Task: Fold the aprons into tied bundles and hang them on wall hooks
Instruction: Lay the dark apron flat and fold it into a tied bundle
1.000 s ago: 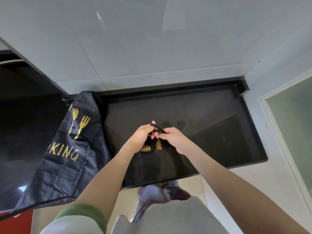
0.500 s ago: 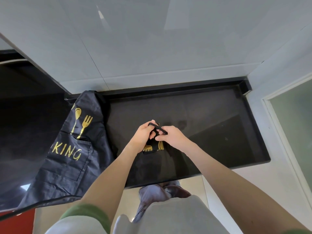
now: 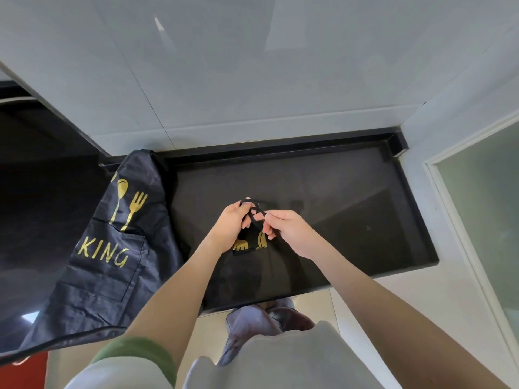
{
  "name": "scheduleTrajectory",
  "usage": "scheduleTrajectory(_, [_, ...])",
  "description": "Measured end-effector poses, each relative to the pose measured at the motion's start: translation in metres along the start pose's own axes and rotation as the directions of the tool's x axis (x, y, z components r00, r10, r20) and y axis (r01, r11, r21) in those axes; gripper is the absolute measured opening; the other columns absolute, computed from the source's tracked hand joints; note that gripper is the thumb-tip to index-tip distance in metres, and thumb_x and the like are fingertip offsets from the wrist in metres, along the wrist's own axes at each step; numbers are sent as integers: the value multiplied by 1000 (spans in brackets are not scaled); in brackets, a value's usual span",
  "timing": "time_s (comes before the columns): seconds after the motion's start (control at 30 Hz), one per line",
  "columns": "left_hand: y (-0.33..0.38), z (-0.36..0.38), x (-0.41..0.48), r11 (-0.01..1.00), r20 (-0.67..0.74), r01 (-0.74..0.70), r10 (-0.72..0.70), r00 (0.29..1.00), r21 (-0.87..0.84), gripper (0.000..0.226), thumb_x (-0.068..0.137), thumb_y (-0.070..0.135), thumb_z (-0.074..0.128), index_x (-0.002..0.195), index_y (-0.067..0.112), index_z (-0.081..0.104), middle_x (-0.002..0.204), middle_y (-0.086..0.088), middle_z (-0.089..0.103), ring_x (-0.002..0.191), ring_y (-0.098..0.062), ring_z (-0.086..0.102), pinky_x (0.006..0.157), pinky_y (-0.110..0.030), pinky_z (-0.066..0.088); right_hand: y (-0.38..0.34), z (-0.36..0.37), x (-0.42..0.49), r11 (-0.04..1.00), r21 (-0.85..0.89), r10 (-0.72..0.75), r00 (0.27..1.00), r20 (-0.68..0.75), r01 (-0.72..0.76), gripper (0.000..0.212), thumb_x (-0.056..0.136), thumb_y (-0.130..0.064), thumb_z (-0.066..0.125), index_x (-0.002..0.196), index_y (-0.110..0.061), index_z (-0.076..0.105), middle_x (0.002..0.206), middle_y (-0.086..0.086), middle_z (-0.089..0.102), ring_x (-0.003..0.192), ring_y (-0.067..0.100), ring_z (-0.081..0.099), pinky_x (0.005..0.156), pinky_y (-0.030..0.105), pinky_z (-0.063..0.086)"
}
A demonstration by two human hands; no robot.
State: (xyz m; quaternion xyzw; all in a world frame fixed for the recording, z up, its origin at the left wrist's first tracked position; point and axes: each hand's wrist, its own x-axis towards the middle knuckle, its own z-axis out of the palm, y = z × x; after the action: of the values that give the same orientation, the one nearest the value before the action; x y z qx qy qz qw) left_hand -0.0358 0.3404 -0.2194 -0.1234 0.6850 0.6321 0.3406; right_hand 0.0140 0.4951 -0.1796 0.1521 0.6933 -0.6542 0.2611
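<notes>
Black cloth, folded small with a bit of gold print showing, sits as a bundle [image 3: 250, 242] on the dark counter [image 3: 351, 220], right under the two hands, which are close together above it. The left hand [image 3: 233, 223] has its fingers curled round a loop of the thin black strap [image 3: 259, 212]. The right hand [image 3: 289, 230] pinches the same strap just beside it, so the knot looks to be in the making and not yet drawn tight. By my reading, the folding of this first apron is done and the tying is midway. A second apron [image 3: 112, 248] lies spread and unfolded at the left end of the counter, hanging over the front edge, with neither hand on it. No hooks show on the grey wall [image 3: 252, 80], so all the hanging is yet to do.
</notes>
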Motion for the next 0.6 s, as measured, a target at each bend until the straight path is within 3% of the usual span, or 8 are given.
scheduleTrajectory(0.07, [-1, 0, -2, 1000, -11, -20, 19, 1000, -5, 33, 105, 27, 35, 82, 10, 52, 46, 5, 42, 55, -14, 40, 74, -34, 36, 4, 1, -2, 999, 44, 24, 996, 86, -28, 27, 104, -10, 38, 120, -19, 57, 77, 3, 64, 69, 12, 56, 71, 23, 49])
scheduleTrajectory(0.17, [0, 3, -3, 999, -23, -44, 45, 999, 30, 35, 105, 29, 34, 82, 10, 53, 49, 4, 40, 52, -11, 41, 71, -30, 39, 6, 5, -2, 993, -68, 105, 986, 128, -97, 27, 102, -8, 42, 124, -22, 45, 80, 4, 68, 69, 11, 61, 71, 21, 51])
scheduleTrajectory(0.27, [0, 3, -2, 999, -6, -41, 41, 999, 20, 35, 105, 26, 33, 81, 11, 54, 49, 3, 37, 50, -11, 38, 67, -29, 38, 2, 17, 4, 938, -322, 149, 987, 52, -125, 4, 99, -13, 50, 100, -15, 54, 77, 3, 68, 66, 13, 63, 63, 22, 51])
scheduleTrajectory(0.33, [2, 2, -2, 1000, 3, -31, 31, 1000, 3, 37, 106, 27, 31, 82, 11, 54, 49, 4, 37, 50, -11, 35, 64, -28, 36, 1, 23, 11, 838, -528, 135, 990, -37, -134, 17, 98, -22, 54, 83, -15, 52, 76, 3, 65, 63, 12, 62, 61, 23, 51])
scheduleTrajectory(0.43, [6, 3, -5, 999, 2, 18, -18, 1000, -36, 44, 106, 33, 27, 78, 11, 54, 45, 2, 37, 46, -11, 36, 65, -26, 37, -5, 26, 17, 700, -695, 85, 986, -147, -164, 27, 97, -34, 53, 80, -14, 52, 76, 6, 62, 59, 15, 60, 63, 28, 54])
scheduleTrajectory(0.5, [6, 3, -4, 999, 10, 29, -29, 1000, -40, 48, 106, 35, 26, 77, 9, 53, 43, 2, 38, 46, -11, 39, 74, -28, 38, -3, 25, 21, 683, -707, 60, 978, -200, -186, 32, 98, -37, 49, 77, -14, 53, 75, 6, 62, 65, 18, 61, 70, 34, 57])
scheduleTrajectory(0.6, [2, 0, -4, 999, 76, -2, 5, 997, -34, 45, 106, 31, 27, 76, 7, 51, 43, 2, 38, 52, -13, 41, 83, -32, 38, -1, 26, 22, 835, -480, 138, 947, -289, -268, 35, 99, -30, 49, 68, -14, 56, 65, 2, 57, 61, 16, 56, 69, 33, 54])
